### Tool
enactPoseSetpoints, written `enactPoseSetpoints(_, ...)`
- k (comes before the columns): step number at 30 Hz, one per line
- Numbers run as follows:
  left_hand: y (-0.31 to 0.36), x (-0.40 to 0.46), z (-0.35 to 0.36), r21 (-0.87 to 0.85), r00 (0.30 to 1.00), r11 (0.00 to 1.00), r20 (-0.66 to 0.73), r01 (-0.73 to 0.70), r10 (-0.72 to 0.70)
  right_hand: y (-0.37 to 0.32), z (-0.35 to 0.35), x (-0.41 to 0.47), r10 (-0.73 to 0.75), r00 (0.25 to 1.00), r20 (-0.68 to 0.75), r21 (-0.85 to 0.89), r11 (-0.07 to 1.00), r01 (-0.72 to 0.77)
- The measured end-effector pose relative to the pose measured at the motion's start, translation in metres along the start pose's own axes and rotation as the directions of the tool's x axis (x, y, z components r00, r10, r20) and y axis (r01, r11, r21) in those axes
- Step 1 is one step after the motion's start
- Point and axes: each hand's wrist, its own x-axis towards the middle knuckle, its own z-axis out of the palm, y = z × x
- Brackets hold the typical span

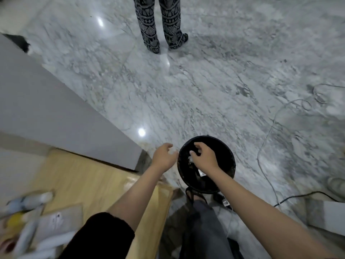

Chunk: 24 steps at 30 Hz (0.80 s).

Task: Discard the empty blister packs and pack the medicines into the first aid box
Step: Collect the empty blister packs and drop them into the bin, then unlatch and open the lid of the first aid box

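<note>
Directly below my right hand (204,157) sits the bin (228,152), fingers loosely pinched over something pale, grip unclear; left hand (164,156) spread, empty, beside the rim.

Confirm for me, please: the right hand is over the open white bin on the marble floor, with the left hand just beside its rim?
Not quite: the bin is black, not white, as the head view shows. The rest holds: the right hand is over its opening on the marble floor, with the left hand beside the rim.
</note>
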Motion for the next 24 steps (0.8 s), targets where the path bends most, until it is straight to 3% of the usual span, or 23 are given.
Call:
enactPoseSetpoints(4, -0.017, -0.054, -0.054, -0.151, 0.973, 0.982, -0.220, -0.110, 0.075, -0.061, 0.032, -0.034, -0.207, 0.978, -0.005, 0.070, 0.976, 0.207)
enactPoseSetpoints(9, -0.067, -0.137, -0.121, -0.190, 0.858, 0.959, -0.506, -0.211, 0.088, -0.133, 0.088, -0.100, -0.455, 0.889, 0.058, 0.197, 0.878, 0.436)
enactPoseSetpoints(12, -0.113, -0.192, -0.152, -0.207, 0.756, 0.951, -0.654, -0.230, 0.040, -0.165, 0.128, -0.145, -0.616, 0.780, 0.113, 0.214, 0.781, 0.587)
enactPoseSetpoints(18, -0.209, -0.304, -0.176, -0.303, 0.550, 0.930, -0.823, -0.206, -0.146, -0.199, 0.210, -0.240, -0.768, 0.554, 0.322, 0.296, 0.637, 0.711)
enactPoseSetpoints(24, -0.286, -0.401, -0.156, -0.347, 0.293, 0.932, -0.906, -0.101, -0.306, -0.198, 0.278, -0.318, -0.833, 0.204, 0.515, 0.368, 0.430, 0.824)
